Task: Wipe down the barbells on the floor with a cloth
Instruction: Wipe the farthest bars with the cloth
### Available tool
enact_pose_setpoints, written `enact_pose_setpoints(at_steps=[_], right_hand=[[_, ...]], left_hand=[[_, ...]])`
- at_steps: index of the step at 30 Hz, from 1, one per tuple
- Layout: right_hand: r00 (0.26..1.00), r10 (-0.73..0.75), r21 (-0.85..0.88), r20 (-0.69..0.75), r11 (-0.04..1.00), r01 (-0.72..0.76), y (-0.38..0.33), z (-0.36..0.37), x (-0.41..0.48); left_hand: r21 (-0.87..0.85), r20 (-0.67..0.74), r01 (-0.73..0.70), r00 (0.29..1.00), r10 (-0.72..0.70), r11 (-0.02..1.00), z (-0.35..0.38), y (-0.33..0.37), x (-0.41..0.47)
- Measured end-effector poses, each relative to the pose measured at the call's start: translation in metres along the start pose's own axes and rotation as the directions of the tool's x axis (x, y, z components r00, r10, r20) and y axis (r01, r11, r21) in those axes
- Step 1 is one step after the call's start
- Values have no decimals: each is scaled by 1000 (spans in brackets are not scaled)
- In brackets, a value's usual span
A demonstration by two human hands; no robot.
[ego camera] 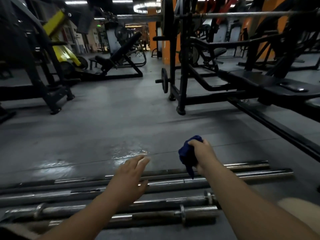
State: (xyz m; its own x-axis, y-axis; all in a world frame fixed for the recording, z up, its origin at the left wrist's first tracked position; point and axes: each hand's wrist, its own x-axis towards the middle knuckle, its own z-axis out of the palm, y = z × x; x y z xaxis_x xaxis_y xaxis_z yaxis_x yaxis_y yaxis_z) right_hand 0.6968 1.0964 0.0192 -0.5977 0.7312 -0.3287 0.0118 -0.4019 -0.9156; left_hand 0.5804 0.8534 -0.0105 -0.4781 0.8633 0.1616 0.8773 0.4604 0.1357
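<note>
Several steel barbells [173, 182] lie side by side on the dark floor, running left to right across the bottom of the head view. My right hand [202, 153] is closed around a bunched dark blue cloth [187, 155], held just above the far bars, with a corner of the cloth hanging down toward them. My left hand [129, 172] hovers flat over the middle of the bars, fingers spread, holding nothing. Both forearms cover parts of the nearer bars.
A wet, shiny patch [128, 151] marks the floor just beyond the bars. A black bench press rack [181, 66] with a loaded bar stands at the right, its base rail [277, 125] running toward me. Other black machines [43, 75] stand at the left.
</note>
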Motion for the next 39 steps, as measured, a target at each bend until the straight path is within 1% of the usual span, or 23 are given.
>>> enact_pose_setpoints(at_steps=[4,7,10,12,14,16,22,27,29,33,36,39], right_hand=[[1000,1,8,23,1000,-1,1,12,19],[1000,6,-17,9,1000,-6,0,15,33],[998,58,2,-26,998,-57,19,13,48],[995,84,-10,-45,996,-85,38,11,57],[991,93,-68,-97,993,-100,53,11,62],[985,98,-113,-141,987,-115,62,15,67],[961,154,-62,-230,983,-173,80,45,102],[960,201,-23,-194,978,-209,109,71,109],[957,201,10,-209,979,-204,115,75,108],[954,199,92,-223,979,-183,114,88,99],[951,213,150,-224,972,-183,103,104,82],[962,176,167,-210,976,-142,88,121,60]], left_hand=[[161,79,30,996,-43,986,-31,-33,-1],[268,149,-8,988,-33,963,-52,-61,7],[317,236,2,968,-81,948,-65,-81,29],[309,273,-2,958,-87,951,-66,-89,43],[308,299,-61,954,-35,949,-56,-98,50],[288,332,-85,943,-16,954,-44,-110,52],[142,367,-94,930,36,985,-11,-130,73],[105,363,-166,924,117,981,3,-143,80],[81,386,-183,912,138,980,3,-152,86],[78,411,-203,899,154,976,4,-171,96],[85,384,-235,904,186,968,1,-182,96],[86,367,-275,902,226,958,-4,-192,85]])
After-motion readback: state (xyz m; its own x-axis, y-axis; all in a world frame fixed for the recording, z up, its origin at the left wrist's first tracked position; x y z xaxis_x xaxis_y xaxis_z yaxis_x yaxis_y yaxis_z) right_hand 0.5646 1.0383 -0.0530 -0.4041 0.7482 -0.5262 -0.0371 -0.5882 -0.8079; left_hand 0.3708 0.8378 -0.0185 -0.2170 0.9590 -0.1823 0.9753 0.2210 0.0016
